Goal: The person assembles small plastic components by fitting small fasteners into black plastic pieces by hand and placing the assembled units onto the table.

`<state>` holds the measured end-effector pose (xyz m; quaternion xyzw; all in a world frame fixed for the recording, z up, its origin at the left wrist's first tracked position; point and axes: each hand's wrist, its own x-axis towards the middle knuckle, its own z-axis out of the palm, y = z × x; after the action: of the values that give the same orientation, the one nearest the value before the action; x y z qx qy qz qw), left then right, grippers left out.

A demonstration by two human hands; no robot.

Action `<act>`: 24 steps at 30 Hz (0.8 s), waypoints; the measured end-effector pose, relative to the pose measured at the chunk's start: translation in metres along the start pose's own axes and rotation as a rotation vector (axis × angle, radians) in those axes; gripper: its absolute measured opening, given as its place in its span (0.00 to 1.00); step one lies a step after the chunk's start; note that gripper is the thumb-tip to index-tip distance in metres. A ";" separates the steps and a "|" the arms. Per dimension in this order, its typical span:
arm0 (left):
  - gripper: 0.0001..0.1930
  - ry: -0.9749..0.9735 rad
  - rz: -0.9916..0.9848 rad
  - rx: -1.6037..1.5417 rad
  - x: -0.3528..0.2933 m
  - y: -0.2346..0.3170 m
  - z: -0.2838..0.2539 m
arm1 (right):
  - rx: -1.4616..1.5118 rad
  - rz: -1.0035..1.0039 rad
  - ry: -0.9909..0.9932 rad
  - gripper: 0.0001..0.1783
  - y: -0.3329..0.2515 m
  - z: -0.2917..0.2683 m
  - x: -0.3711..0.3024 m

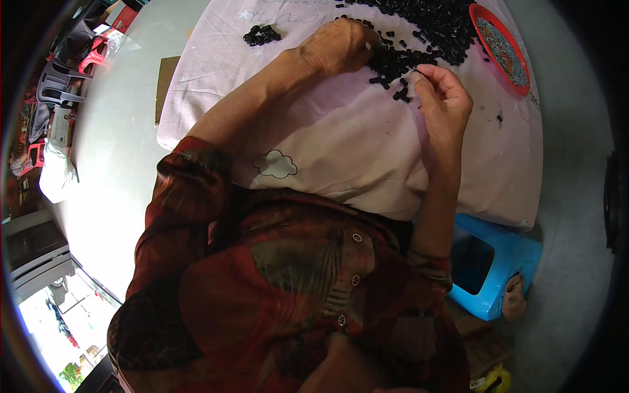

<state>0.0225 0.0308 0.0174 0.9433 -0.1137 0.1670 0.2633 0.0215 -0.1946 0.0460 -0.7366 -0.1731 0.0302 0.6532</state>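
Small black plastic pieces (432, 26) lie in a broad heap at the far side of the cloth-covered table. My left hand (342, 47) rests at the near left edge of that heap, its fingers curled inward; whatever they hold is hidden. To its right, my right hand (447, 98) is closed, with thumb and forefinger pinched on a tiny black piece (415, 70). Between and just below the hands, several loose black pieces (401, 92) lie on the cloth. A separate small cluster of black pieces (261, 35) sits left of my left hand.
A red oval tray (477, 12) of small metal parts stands at the far right. A few tiny bits (500, 118) lie nearer on the pale pink tablecloth (327, 157). Below the table's right side is a blue plastic stool (517, 252). Chairs (60, 84) stand far left.
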 end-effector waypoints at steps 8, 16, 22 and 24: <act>0.09 -0.033 -0.093 -0.118 -0.001 0.008 -0.009 | 0.016 0.001 0.024 0.10 0.005 0.004 0.000; 0.09 -0.306 -0.582 -1.645 -0.012 0.017 -0.022 | 0.010 -0.162 -0.030 0.09 0.006 0.014 -0.003; 0.10 -0.250 -0.603 -1.737 -0.025 0.023 -0.010 | 0.042 -0.223 0.014 0.08 0.009 0.023 -0.005; 0.10 -0.253 -0.620 -1.711 -0.024 0.026 -0.010 | 0.058 -0.205 0.035 0.08 0.010 0.021 -0.004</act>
<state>-0.0102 0.0175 0.0286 0.4266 0.0316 -0.1565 0.8902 0.0139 -0.1768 0.0322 -0.6961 -0.2351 -0.0445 0.6770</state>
